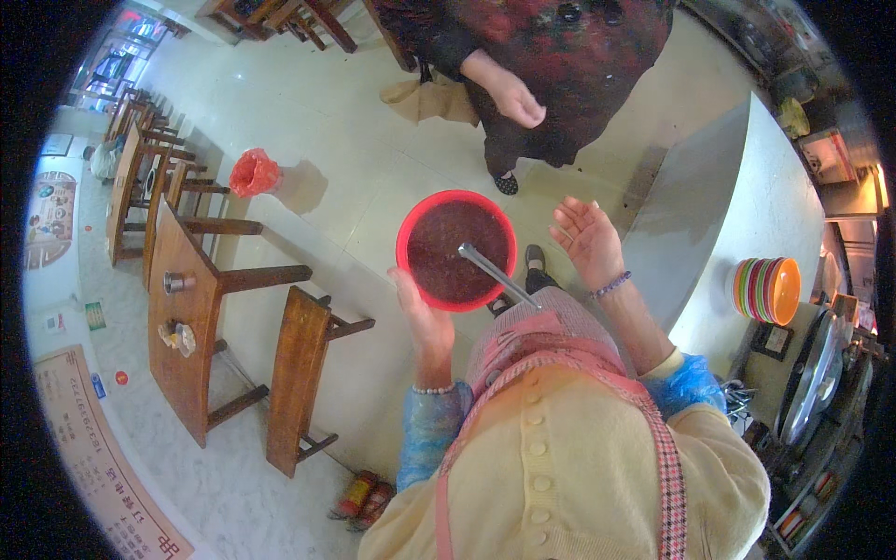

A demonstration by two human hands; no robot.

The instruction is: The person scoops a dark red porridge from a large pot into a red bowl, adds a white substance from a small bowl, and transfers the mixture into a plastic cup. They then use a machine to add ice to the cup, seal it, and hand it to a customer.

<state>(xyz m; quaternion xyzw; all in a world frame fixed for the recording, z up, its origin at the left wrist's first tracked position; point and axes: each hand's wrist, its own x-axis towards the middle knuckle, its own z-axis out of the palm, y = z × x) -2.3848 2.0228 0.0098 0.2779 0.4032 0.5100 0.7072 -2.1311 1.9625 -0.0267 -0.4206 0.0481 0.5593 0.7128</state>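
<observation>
A red plastic basin [403, 235] is held up in front of my apron, filled with a dark reddish-brown liquid or sauce [439, 233]. My left hand [426, 322] grips its near left side, thumb by the rim. A metal utensil with a long handle [497, 272] rests in the basin, leaning over the near right rim; its lower end is sunk out of sight. Off to the right, my right hand [591, 245] is open, palm up and fingers apart, touching neither basin nor handle. Blue plastic sleeve covers wrap both forearms.
Another person in dark clothes [569, 65] stands ahead, one hand hanging. A red lined bin [255, 174], a wooden table [191, 327] and a bench [299, 373] stand left. On the right, a white counter [737, 187] carries stacked colourful bowls [773, 289], near a stove area.
</observation>
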